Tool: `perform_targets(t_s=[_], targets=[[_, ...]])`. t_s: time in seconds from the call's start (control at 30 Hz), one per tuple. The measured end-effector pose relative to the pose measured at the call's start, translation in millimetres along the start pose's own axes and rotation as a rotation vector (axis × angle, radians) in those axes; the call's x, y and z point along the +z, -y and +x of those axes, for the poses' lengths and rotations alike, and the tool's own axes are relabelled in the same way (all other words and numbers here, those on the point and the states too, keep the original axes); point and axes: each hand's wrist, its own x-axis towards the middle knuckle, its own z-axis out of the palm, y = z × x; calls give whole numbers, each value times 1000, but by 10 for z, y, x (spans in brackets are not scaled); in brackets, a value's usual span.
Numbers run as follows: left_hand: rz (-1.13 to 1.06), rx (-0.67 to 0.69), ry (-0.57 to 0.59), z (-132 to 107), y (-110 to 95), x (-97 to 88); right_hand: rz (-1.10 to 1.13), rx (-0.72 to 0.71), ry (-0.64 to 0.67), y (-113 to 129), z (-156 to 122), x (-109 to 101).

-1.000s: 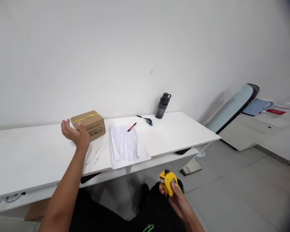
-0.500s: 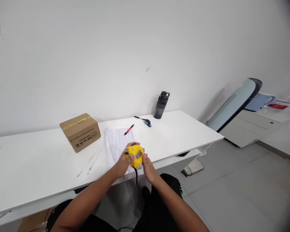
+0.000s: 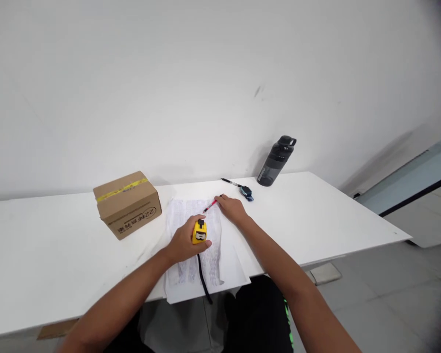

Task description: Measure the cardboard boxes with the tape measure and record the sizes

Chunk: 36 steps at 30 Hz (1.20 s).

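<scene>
A yellow tape measure (image 3: pixel 199 232) with a black wrist strap (image 3: pixel 202 277) is gripped in my left hand (image 3: pixel 183 241), over the written sheets of paper (image 3: pixel 185 272). The strap dangles across the paper toward the table's front edge. Beyond it, my right hand (image 3: pixel 232 208) pinches the end of a red pen (image 3: pixel 210 205), whose other end points left above the paper. The papers lie on the white table (image 3: pixel 40 255) and overhang its front edge slightly.
Left of the papers stands a cardboard box (image 3: pixel 128 211) with yellow tape. A black pen (image 3: pixel 230 182) and a small dark blue item (image 3: pixel 246 192) lie behind my right hand. Near the wall is a dark water bottle (image 3: pixel 277 161).
My right hand has left the tape measure and moved forward to the red pen, now held by its end. The tape measure stays in my left hand, turned end-on. The view has shifted.
</scene>
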Motion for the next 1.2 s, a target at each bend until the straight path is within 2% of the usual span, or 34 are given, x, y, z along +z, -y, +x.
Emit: perform_targets(t_s=[0.1,0.2,0.27,0.33,0.43,0.5,0.77,0.87,1.07,1.2], targets=[[150,79,-24,68,30,16,110,92,-119,4,-212,3],[247,109,-18,125,53,57,502,213,-340,118,-475,-10],[246,104,-26,129,51,77,764,254,-417,216,-599,-6],[230,116,-40,117,39,85,997,267,-411,297,-642,3],[235,221,-37,100,23,83,1233,234,-264,361,-597,6],[229,302,-21,102,22,79,1227,221,-183,370,-560,-2],[176,450,50,122,5,91,1082,243,-163,334,-555,3],[171,461,58,130,11,113,1060,248,-165,324,-547,25],[122,400,-15,153,76,131,1043,247,-130,302,-543,49],[124,426,-10,167,79,138,1054,250,-151,292,-543,62]])
